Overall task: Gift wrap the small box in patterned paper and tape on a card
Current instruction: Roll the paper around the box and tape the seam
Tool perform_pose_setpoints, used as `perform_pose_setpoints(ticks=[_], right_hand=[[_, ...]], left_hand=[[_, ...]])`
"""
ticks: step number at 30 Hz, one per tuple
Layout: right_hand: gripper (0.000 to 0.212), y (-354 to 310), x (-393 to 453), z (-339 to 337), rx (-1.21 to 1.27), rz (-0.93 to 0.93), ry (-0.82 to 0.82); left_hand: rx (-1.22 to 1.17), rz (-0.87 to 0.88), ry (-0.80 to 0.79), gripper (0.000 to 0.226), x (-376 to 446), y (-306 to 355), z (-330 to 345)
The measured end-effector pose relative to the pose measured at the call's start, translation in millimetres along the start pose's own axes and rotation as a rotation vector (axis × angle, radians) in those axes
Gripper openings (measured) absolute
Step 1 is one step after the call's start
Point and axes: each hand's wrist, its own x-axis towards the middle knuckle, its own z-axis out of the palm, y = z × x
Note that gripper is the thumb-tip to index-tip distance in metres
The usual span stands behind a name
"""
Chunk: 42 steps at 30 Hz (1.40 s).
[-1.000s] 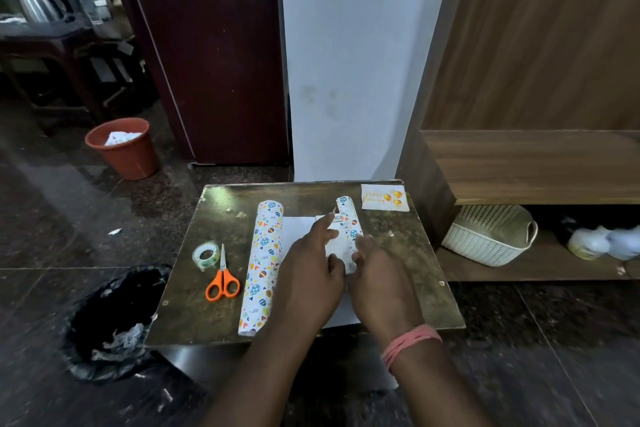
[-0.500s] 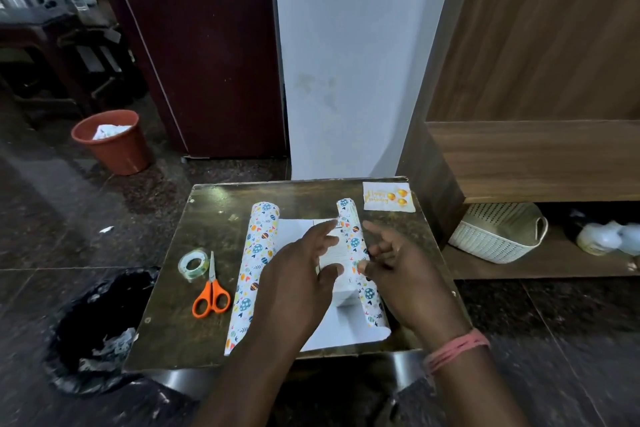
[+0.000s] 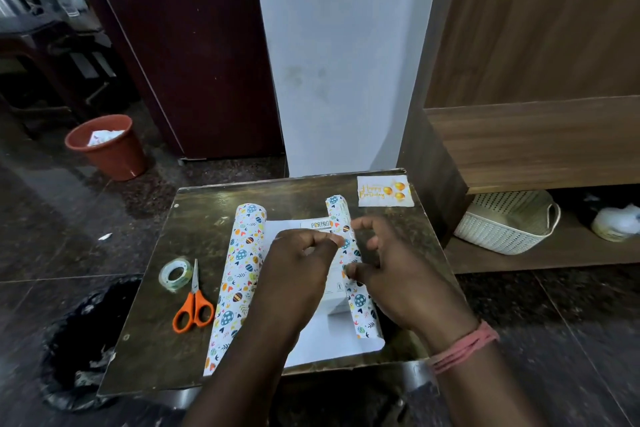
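1. Head view, far left of the hands: a black-lined bin (image 3: 79, 350) on the floor, and beyond it a terracotta bucket (image 3: 107, 146) with white scraps inside.
2. On the small table (image 3: 145, 357), well left of the grip, lies a clear tape roll (image 3: 175, 274), with orange-handled scissors (image 3: 194, 305) just beside it, blades pointing away from the person.
3. Closer in, the patterned paper (image 3: 239, 277) shows one rolled edge just left of the left forearm; its white inner side is spread flat under both hands.
4. Left hand (image 3: 298, 270) comes in palm down, fingers curled, fingertips pressing onto the small box (image 3: 334, 302) and partly hiding it; whether they truly pinch anything I cannot tell.
5. The box is white and sits on the sheet between the two hands, its near end showing below the left hand.
6. Printed letters "PORTRO" read on the box's far end, just past the left fingertips.
7. The paper's second rolled edge runs along the right side of the box, right in the grip zone.
8. Right hand (image 3: 391, 274) hovers over that roll, fingers spread and loosely bent, thumb tip touching the roll; a pink band circles the wrist.
9. Beyond the right hand, at the table's far corner, lies the card (image 3: 385, 191), reading "Happy Birthday" beside gold balloons.
10. Further right, a white woven basket (image 3: 505, 225) sits on a low wooden shelf.
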Motion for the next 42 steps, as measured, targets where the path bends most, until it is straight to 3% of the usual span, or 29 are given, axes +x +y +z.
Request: perform_pose_setpoints(ticks=[5, 11, 15, 29, 34, 42], right_hand=[[0.048, -1, 0, 2, -0.049, 0.018, 0.028], [0.043, -3, -2, 2, -0.004, -0.006, 0.063], [0.053, -7, -5, 5, 0.032, -0.039, 0.062], [0.051, -2, -1, 16, -0.119, -0.025, 0.135], [0.039, -8, -2, 15, -0.307, -0.007, 0.163], [0.046, -17, -6, 14, -0.358, 0.011, 0.150]], left_hand=[[0.227, 0.102, 0.120, 0.031, 4, -1, 8], [0.320, 0.123, 0.170, 0.033, 5, -2, 13], [0.348, 0.140, 0.167, 0.035, 7, -2, 13], [0.343, 0.140, 0.172, 0.047, 10, -9, 13], [0.278, 0.113, 0.200, 0.038, 7, -6, 9], [0.112, -0.032, 0.300, 0.017, 10, -11, 4]])
